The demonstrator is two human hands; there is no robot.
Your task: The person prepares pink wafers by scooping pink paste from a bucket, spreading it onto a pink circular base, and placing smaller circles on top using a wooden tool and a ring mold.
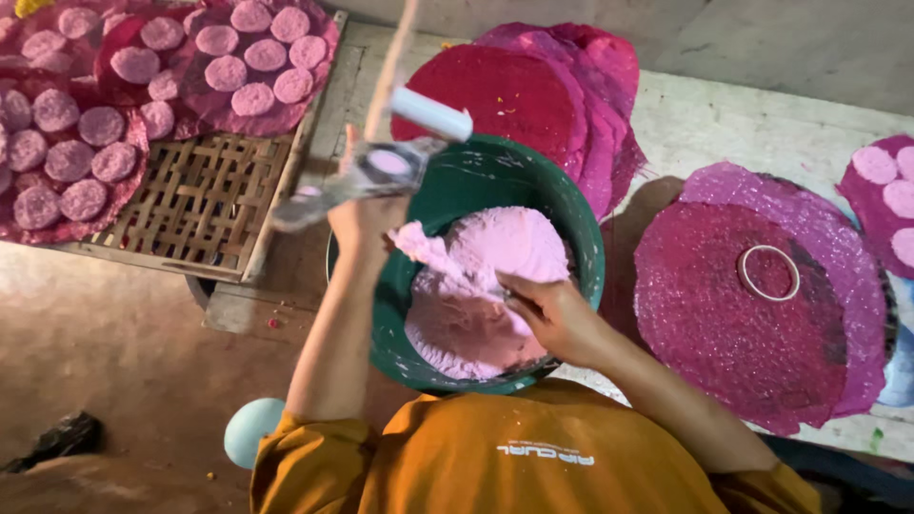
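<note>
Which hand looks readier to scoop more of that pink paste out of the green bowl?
Probably the right hand: it is already down in the green bowl, on the pink paste, apparently gripping a small tool. The left hand is raised over the rim, holding a metal mould.

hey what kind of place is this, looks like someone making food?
Probably a small home food workshop: a green basin of pink batter, pink discs drying on a woven bamboo tray, and stacked magenta mats.
</note>
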